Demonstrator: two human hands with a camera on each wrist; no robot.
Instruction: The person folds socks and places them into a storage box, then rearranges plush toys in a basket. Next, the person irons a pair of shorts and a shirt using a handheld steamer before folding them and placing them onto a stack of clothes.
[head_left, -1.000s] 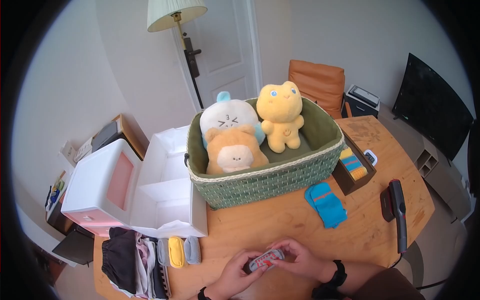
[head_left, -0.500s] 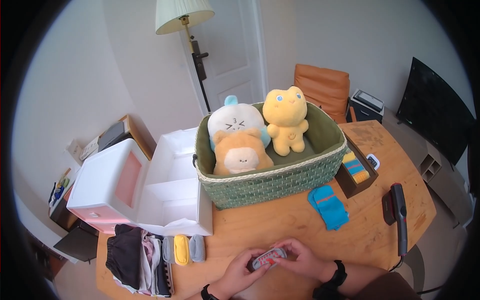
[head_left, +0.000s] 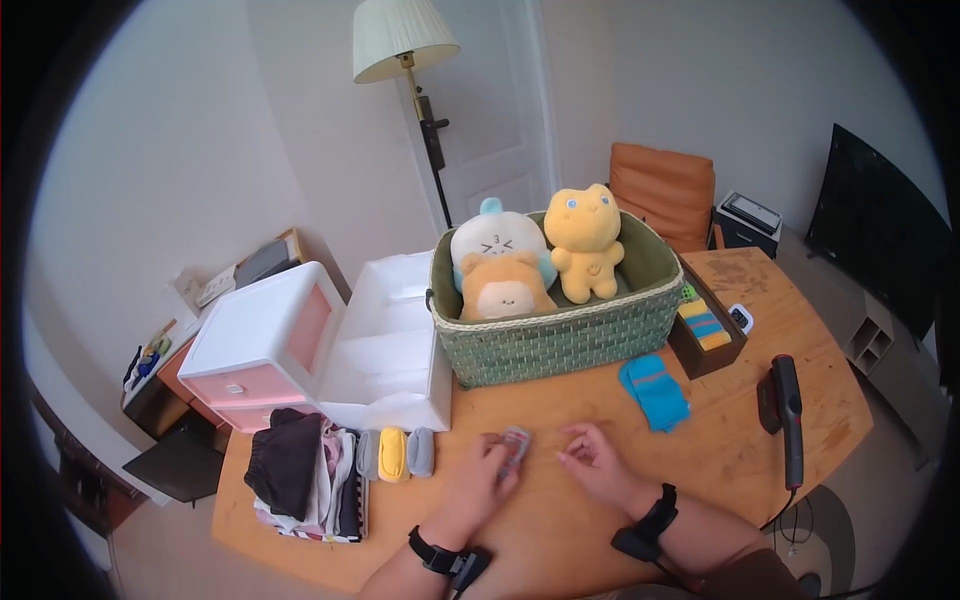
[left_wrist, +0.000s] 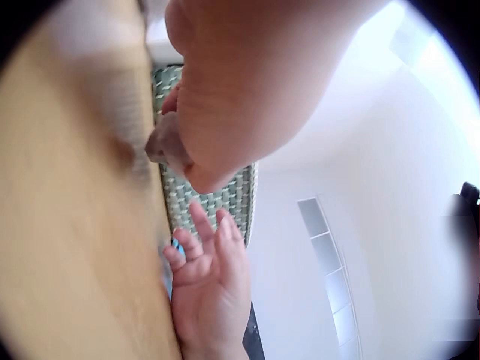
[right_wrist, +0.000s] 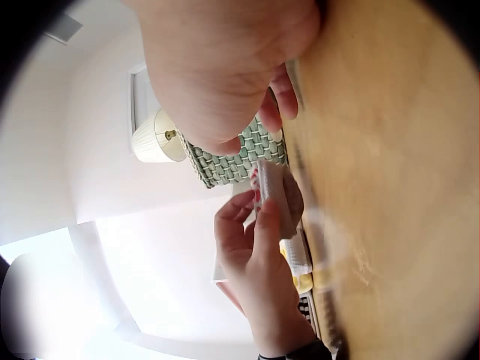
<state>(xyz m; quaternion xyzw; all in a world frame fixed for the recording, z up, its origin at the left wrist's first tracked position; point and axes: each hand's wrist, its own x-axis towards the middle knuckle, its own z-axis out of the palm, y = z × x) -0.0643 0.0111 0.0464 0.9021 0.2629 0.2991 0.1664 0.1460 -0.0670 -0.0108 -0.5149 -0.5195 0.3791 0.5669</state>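
Observation:
My left hand (head_left: pixel 487 474) pinches a rolled grey sock (head_left: pixel 515 449) with red marks, low over the wooden table. The right wrist view shows the sock (right_wrist: pixel 278 199) between that hand's thumb and fingers. To the right, my right hand (head_left: pixel 597 465) is off the sock, its fingers loosely bent and holding nothing. Left of the hands stand a yellow rolled sock (head_left: pixel 393 455) and two grey ones, in a row beside a stack of folded clothes (head_left: pixel 300 470). A blue pair of socks (head_left: pixel 655 393) lies flat toward the right.
A green woven basket (head_left: pixel 560 350) with plush toys stands at the back. Left of it are a white divided box (head_left: pixel 395 410) and a pink-and-white drawer unit (head_left: pixel 250 345). At right are a brown box (head_left: pixel 712 362) holding socks and a corded black appliance (head_left: pixel 787 420).
The right hand has let go of the rolled grey sock and moved apart. The left hand has carried the sock slightly forward and turned it. The head view has shifted left.

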